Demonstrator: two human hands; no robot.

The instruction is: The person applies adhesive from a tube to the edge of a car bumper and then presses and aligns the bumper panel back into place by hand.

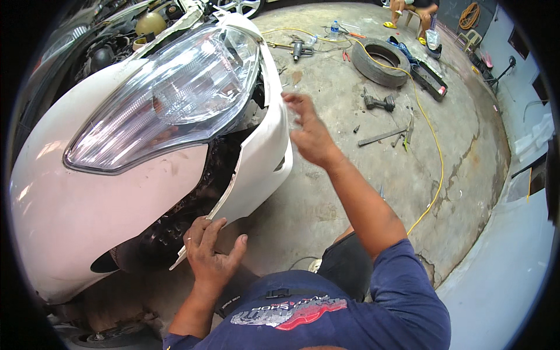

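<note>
A white front bumper panel [261, 160] hangs partly separated from the white car body [87, 216], with a dark gap between them. A clear headlight [157, 102] sits above it. My left hand [210, 254] has its fingers hooked over the lower edge of the loose panel, thumb held out to the right. My right hand [309, 134] is raised at the panel's upper outer edge, its fingers spread and slightly curled, a little blurred; whether the fingertips touch the panel I cannot tell.
A tire [379, 76], a heat gun [300, 51], a cordless tool [379, 102], several hand tools [385, 137] and a yellow cord [437, 163] lie on the concrete floor. A seated person [420, 11] is at the back. A pale wall [501, 58] runs along the right.
</note>
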